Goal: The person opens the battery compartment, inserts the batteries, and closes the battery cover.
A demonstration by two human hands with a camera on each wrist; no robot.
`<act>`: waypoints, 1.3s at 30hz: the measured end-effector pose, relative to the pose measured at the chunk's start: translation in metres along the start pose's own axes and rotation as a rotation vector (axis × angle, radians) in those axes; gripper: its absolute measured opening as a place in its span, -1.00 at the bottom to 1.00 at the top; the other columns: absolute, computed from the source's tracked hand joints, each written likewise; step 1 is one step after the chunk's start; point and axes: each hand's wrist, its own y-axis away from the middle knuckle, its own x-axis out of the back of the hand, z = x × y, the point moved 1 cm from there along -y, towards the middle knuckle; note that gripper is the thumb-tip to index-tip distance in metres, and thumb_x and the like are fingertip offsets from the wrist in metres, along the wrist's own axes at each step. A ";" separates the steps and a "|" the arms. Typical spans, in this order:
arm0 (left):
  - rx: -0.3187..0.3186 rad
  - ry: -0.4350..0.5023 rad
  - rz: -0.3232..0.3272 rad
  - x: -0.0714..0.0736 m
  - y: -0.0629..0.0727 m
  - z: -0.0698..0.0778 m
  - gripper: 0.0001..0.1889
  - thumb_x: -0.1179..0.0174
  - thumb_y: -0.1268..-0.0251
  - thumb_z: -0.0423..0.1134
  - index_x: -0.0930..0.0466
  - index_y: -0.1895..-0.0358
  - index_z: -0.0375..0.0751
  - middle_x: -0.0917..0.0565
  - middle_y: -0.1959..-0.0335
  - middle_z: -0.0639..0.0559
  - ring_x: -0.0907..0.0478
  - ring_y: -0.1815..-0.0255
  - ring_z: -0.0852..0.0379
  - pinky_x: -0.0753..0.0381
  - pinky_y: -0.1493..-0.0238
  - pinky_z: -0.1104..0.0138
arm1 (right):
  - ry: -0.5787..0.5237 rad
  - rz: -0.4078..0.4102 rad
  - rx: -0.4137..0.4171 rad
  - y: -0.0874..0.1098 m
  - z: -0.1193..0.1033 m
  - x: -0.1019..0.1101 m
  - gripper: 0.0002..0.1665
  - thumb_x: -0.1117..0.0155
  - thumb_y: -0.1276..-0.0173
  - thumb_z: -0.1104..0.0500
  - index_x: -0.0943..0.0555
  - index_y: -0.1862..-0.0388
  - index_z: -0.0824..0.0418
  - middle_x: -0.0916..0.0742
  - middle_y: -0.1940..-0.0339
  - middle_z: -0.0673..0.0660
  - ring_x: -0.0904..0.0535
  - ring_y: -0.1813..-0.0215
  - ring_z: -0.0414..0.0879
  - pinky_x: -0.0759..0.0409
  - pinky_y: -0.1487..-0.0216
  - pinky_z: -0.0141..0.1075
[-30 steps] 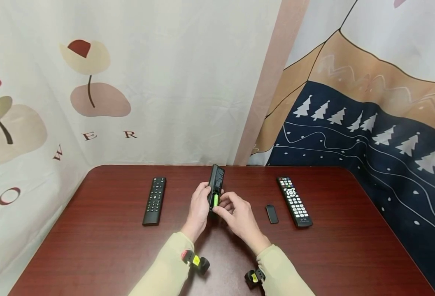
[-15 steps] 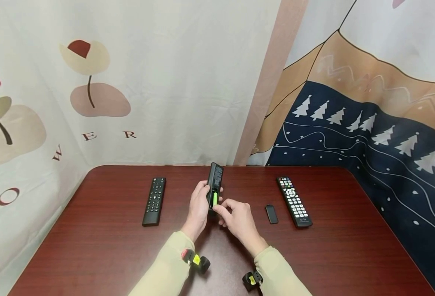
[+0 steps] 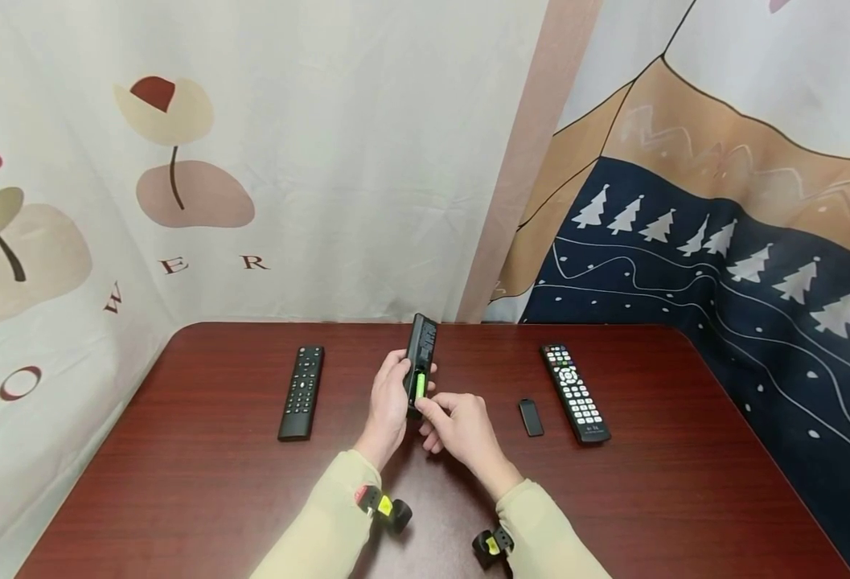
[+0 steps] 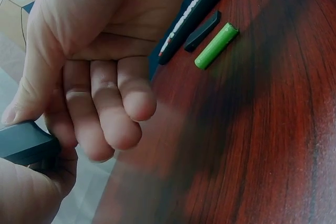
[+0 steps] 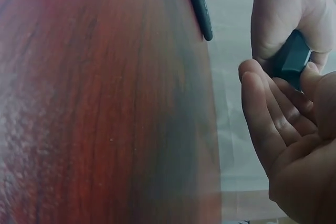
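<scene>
My left hand (image 3: 387, 402) grips a black remote control (image 3: 422, 338), its back turned up and its battery compartment uncovered. A green battery (image 3: 420, 384) lies in that compartment. My right hand (image 3: 468, 430) has its thumb at the battery's lower end and its index finger against the remote, pinching that end; its other fingers hang loosely below. In the right wrist view, the right thumb touches the end of the remote (image 5: 293, 59), and the battery inside is hidden. Another green battery (image 4: 217, 46) lies on the table in the left wrist view; the head view does not show it.
A black remote (image 3: 301, 394) lies on the left of the brown table (image 3: 215, 498). To the right are a small black battery cover (image 3: 531, 418) and a remote with white buttons (image 3: 576, 394). Printed curtains (image 3: 367, 161) hang behind the table.
My right hand has shifted slightly left and down, its lower fingers dropping away from the remote's side. The thumb stays at the battery's lower end. The left hand and remote have barely moved.
</scene>
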 end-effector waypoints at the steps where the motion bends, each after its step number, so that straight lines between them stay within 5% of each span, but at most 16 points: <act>1: 0.001 0.003 -0.003 0.000 0.000 0.000 -0.65 0.28 -0.63 -0.27 -0.42 -0.17 -0.40 -0.67 0.01 -0.38 -0.61 0.29 0.09 -0.60 0.33 0.36 | -0.021 -0.006 -0.011 -0.001 0.000 0.000 -0.61 -0.31 -0.52 0.11 -0.73 0.43 0.39 -0.74 0.63 0.21 -0.69 0.68 -0.01 -0.65 0.65 -0.23; 8: -0.012 -0.015 -0.017 -0.002 0.000 0.003 -0.65 0.28 -0.63 -0.28 -0.44 -0.16 -0.39 -0.68 0.01 -0.39 -0.60 0.29 0.09 -0.60 0.30 0.35 | -0.147 -0.049 -0.107 -0.003 0.002 0.002 -0.64 -0.33 -0.50 0.13 -0.73 0.36 0.44 -0.76 0.58 0.30 -0.73 0.61 0.16 -0.70 0.60 -0.12; 20: -0.025 -0.015 -0.031 -0.002 0.000 0.002 -0.65 0.28 -0.63 -0.29 -0.44 -0.16 -0.41 -0.65 -0.04 -0.47 -0.60 0.28 0.08 -0.61 0.23 0.35 | -0.201 -0.079 -0.216 -0.005 0.002 0.003 -0.59 -0.30 -0.52 0.13 -0.70 0.37 0.50 -0.76 0.59 0.30 -0.71 0.65 -0.08 -0.71 0.57 -0.10; 39: 0.002 0.024 -0.032 0.002 0.001 -0.006 -0.65 0.26 -0.60 -0.27 -0.44 -0.15 -0.39 -0.66 -0.03 -0.45 -0.66 0.29 0.05 -0.64 0.35 0.36 | -0.102 -0.089 -0.168 -0.003 0.002 0.018 -0.66 -0.35 -0.48 0.14 -0.71 0.33 0.44 -0.76 0.57 0.25 -0.70 0.64 -0.02 -0.71 0.56 -0.14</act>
